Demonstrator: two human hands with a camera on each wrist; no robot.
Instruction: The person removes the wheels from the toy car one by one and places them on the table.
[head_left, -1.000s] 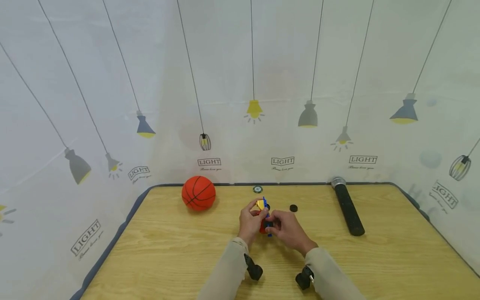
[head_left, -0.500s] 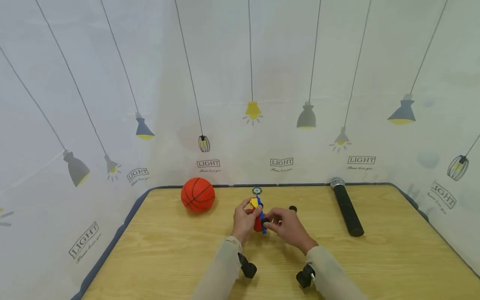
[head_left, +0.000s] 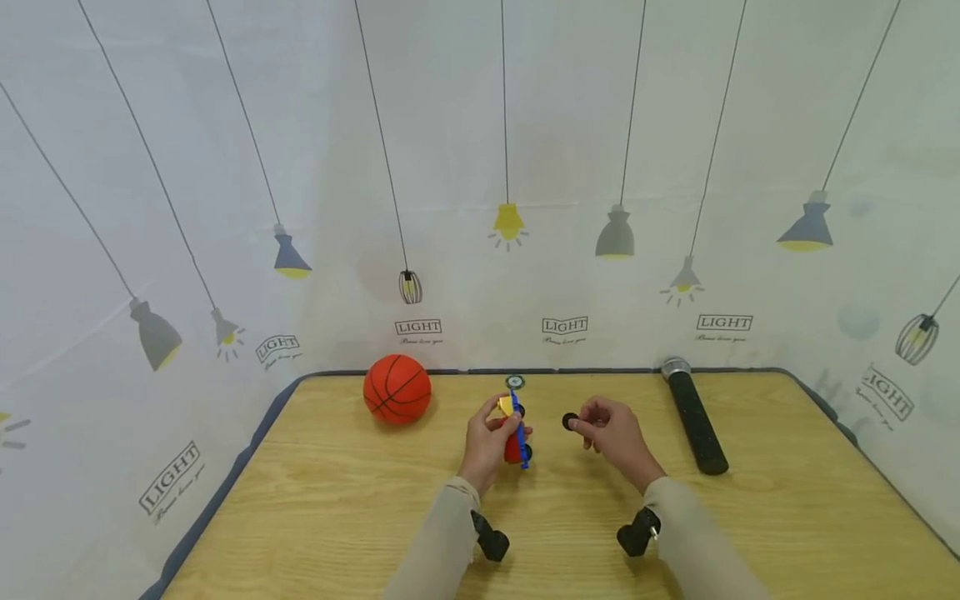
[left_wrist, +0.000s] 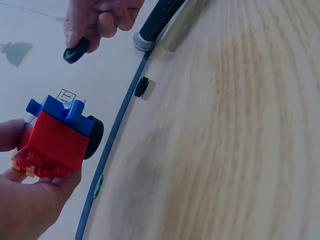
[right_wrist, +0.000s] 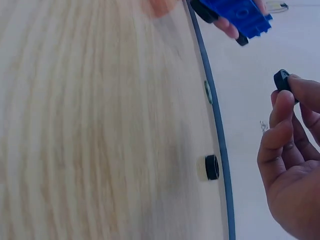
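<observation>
My left hand [head_left: 501, 429] grips a small toy car [head_left: 514, 433] built of red, blue and yellow bricks with black wheels, held just above the wooden table [head_left: 337, 500]. In the left wrist view the car [left_wrist: 56, 139] sits between thumb and fingers, with one wheel [left_wrist: 95, 137] facing the table. To its right, my right hand [head_left: 583, 423] pinches a loose black wheel [head_left: 570, 422] between thumb and fingertips, a short gap from the car. The same wheel [right_wrist: 282, 80] shows at the fingertips [right_wrist: 280, 107] in the right wrist view, and as the wheel [left_wrist: 76, 50] in the left wrist view.
An orange basketball [head_left: 397, 388] lies at the back left. A black microphone [head_left: 693, 414] lies at the back right. A small round disc [head_left: 514, 382] sits at the far table edge, just beyond the car. A printed curtain closes in the table's back and sides.
The right hand let go of the car, moved right and took up the black wheel that lay on the table. The left hand kept hold of the car and tilted it a little.
</observation>
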